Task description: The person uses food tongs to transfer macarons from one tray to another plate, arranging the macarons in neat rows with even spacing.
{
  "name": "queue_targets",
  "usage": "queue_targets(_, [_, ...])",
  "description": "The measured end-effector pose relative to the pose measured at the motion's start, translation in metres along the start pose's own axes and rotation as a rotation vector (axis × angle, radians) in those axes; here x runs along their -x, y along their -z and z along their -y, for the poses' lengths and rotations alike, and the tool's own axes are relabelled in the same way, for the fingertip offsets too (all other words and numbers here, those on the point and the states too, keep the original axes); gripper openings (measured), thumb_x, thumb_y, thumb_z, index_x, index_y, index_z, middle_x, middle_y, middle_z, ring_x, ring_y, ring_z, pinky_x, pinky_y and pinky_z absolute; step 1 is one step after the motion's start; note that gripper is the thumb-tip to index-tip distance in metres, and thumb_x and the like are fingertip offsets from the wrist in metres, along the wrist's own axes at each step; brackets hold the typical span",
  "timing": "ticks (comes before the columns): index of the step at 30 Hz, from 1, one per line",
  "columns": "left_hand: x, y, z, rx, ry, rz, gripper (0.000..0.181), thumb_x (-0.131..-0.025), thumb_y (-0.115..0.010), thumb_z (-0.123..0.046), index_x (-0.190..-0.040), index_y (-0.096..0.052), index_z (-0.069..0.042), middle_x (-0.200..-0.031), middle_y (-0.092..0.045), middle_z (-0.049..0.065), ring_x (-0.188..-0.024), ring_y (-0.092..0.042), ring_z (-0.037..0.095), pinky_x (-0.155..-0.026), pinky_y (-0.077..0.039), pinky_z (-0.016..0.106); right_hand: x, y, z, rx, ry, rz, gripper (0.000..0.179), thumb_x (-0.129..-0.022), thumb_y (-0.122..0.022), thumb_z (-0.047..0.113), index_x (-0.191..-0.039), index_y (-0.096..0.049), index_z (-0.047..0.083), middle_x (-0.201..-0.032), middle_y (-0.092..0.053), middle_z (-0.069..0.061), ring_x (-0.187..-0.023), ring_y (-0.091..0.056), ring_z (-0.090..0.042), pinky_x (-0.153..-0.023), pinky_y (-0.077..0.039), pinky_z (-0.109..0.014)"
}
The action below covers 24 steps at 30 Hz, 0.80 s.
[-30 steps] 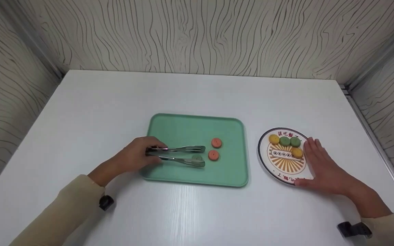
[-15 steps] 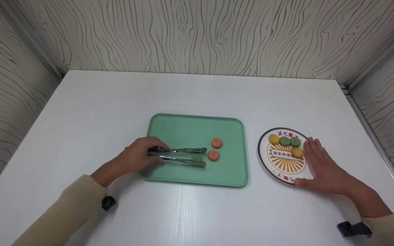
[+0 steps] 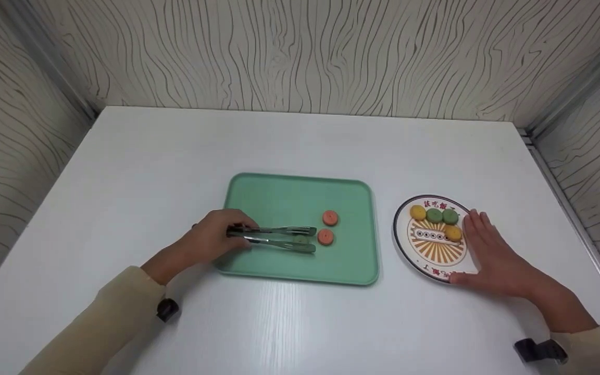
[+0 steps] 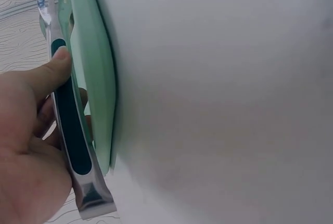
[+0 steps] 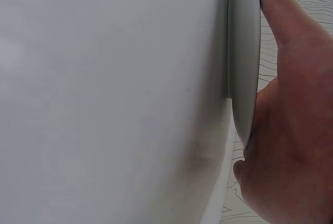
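Note:
My left hand (image 3: pixel 214 237) grips a pair of metal tongs (image 4: pixel 73 125) by dark grip inlays, thumb on one arm and fingers on the other. Over the green tray (image 3: pixel 279 195), the tongs' arms are spread apart, one on each side of a green macaron (image 3: pixel 301 239) that they partly hide. Just right of the tong tips lie two pink-orange macarons (image 3: pixel 330 217). My right hand (image 3: pixel 498 260) rests with straight fingers along the right rim of a round patterned plate (image 3: pixel 409 245), thumb at its front edge. On the plate sit two yellow macarons (image 3: pixel 453 233) and two green macarons (image 3: pixel 441 215).
Tray and plate stand apart on a white table (image 3: pixel 300 146), plate to the right. Wood-grain patterned panels (image 3: pixel 300 57) rise behind the table and at both sides. Black straps (image 3: pixel 539 350) show at the cuffs of both sleeves.
My left hand and the tongs have shifted slightly to the right, and the tong arms have drawn a little closer together about the green macaron. My right hand and the plate stay put.

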State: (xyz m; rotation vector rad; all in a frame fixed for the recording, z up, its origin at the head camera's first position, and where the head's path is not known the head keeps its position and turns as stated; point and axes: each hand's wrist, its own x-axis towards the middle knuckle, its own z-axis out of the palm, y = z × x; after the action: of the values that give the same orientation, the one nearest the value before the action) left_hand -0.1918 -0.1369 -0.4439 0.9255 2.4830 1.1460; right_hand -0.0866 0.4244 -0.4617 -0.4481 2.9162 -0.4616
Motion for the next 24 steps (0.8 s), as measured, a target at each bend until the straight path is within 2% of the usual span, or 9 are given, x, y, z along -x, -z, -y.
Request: queue_targets(24, [0.0000,-0.0029,-0.0001,-0.014,-0.001,-0.003,0.026,-0.088,-0.079,-0.007,-0.113,-0.074,-0.009,-0.110,-0.072,0.001,-0.103,-0.065,0.018,-0.089,-0.053,0.039,-0.0003,0.0041,0.0035,-0.037,-0.034,0.032,0.128,-0.083,-0.078,0.053,-0.156,0.002,-0.014,-0.163,0.005,-0.036,-0.152,0.018,-0.041,-0.109,0.018,-0.016])
